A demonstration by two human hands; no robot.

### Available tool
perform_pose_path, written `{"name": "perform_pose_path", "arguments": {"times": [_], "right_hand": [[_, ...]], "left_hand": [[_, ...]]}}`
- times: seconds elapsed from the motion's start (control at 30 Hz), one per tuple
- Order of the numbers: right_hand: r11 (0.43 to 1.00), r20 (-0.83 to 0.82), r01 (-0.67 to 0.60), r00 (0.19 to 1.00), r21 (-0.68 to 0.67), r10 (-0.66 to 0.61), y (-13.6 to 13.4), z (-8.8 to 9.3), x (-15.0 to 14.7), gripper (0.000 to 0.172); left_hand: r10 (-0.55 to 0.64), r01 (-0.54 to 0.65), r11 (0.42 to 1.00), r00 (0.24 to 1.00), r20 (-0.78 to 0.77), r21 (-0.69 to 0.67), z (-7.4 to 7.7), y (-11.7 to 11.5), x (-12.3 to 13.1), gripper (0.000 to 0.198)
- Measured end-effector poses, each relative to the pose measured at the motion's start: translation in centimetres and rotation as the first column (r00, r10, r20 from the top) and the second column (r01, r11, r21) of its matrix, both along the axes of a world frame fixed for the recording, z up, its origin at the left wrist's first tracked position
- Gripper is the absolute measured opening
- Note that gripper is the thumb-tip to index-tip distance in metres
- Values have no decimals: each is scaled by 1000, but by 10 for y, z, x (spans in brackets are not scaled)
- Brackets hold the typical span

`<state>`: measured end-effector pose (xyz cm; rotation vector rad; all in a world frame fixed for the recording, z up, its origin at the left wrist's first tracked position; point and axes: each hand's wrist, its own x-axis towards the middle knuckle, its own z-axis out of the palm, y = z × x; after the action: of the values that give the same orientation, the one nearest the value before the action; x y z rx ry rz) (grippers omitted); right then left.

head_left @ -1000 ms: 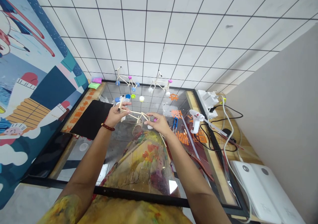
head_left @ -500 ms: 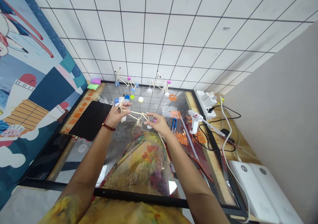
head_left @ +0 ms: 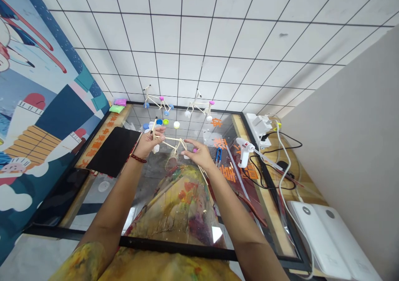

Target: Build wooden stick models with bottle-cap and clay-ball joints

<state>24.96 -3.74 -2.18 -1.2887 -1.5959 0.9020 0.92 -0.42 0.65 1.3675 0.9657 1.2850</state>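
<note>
Above the glass tabletop, a small bicycle-like frame of pale wooden sticks is held up between my hands. My left hand pinches its left end, where an upright stick with a dark tip rises past the fingers. At the right end, the thumb and forefinger of my right hand sit either side of the joined sticks, seemingly gripping them. Just beyond my left hand lie a blue cap, a yellow-green cap and a white cap. Something pink shows behind my right hand.
Two similar stick models, a left one and a right one, stand by the tiled wall. A white glue gun, blue-handled snips and cables are at right. A black sheet and clay packets are at left.
The stick frame has risen and shifted slightly right, turning a little with my left hand. My right forefinger looks straighter; the things on the table stay put.
</note>
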Motion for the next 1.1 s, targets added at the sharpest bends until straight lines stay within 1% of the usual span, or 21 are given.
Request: {"name": "perform_pose_path", "arguments": {"times": [0.23, 0.43, 0.63, 0.7, 0.8, 0.9, 1.0, 1.1], "right_hand": [[1000, -16, 13, 1000, 13, -13, 0, -2, -1, 41], [999, 0, 11, 1000, 42, -11, 1, -3, 0, 44], [999, 6, 11, 1000, 51, -11, 2, -4, -1, 44], [998, 8, 1, 1000, 69, -2, 2, -4, -1, 44], [996, -3, 2, 1000, 92, -2, 2, -4, -1, 45], [995, -9, 12, 1000, 98, -11, 2, -3, -1, 47], [992, -37, 16, 999, 129, -11, 1, 0, 0, 43], [985, -106, 77, 992, 154, -61, -1, 5, 2, 33]], "left_hand": [[-2, 2, 1000, 1000, 1, 30, 1, 0, 1, 23], [-25, 24, 997, 1000, 9, 76, 3, 0, -2, 24], [-49, 48, 996, 999, 8, 73, 9, -2, -11, 36], [-83, 83, 994, 997, 2, 76, 14, -2, -17, 39], [-151, 152, 987, 988, -27, 59, 21, -3, -29, 50], [-178, 180, 983, 983, -53, 36, 26, -3, -40, 59], [-150, 153, 988, 987, -61, 31, 26, -5, -48, 61], [-88, 90, 995, 995, -54, 32, 29, -6, -54, 55]]}}
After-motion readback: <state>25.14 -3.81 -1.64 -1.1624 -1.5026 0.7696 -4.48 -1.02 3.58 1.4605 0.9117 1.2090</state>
